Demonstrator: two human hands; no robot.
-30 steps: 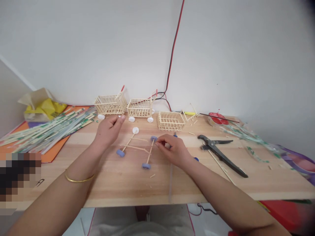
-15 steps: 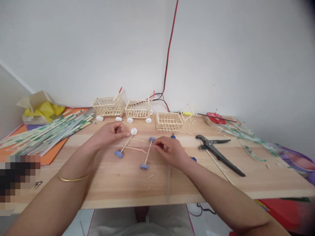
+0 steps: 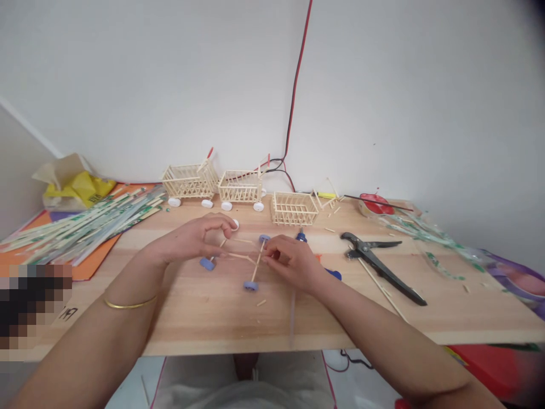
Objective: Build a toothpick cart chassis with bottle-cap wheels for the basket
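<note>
A wheeled frame of thin wooden sticks [image 3: 256, 268] lies on the table between my hands. It has purple-blue wheels [image 3: 250, 286] on its right axle, another blue wheel [image 3: 207, 263] at front left, and a white wheel [image 3: 235, 225] at back left. My left hand [image 3: 200, 237] arches over the left axle, thumb and forefinger apart, with the forefinger beside the white wheel. At the right axle, my right hand [image 3: 293, 260] has its fingertips pinched against the stick. Just beyond my right hand is the blue tip of a glue-gun-like tool [image 3: 301, 235], mostly hidden.
Two stick carts with white wheels [image 3: 189, 183] [image 3: 240, 187] and a wheelless stick basket [image 3: 294, 209] line the back. Black pliers [image 3: 378, 267] lie right. Bundled sticks [image 3: 97, 227] cover the left side. A red dish [image 3: 377, 204] and plastic wrappers [image 3: 443, 244] lie far right.
My left hand has moved right and its thumb and forefinger have spread over the left axle. My right fingertips have shifted slightly left onto the right axle.
</note>
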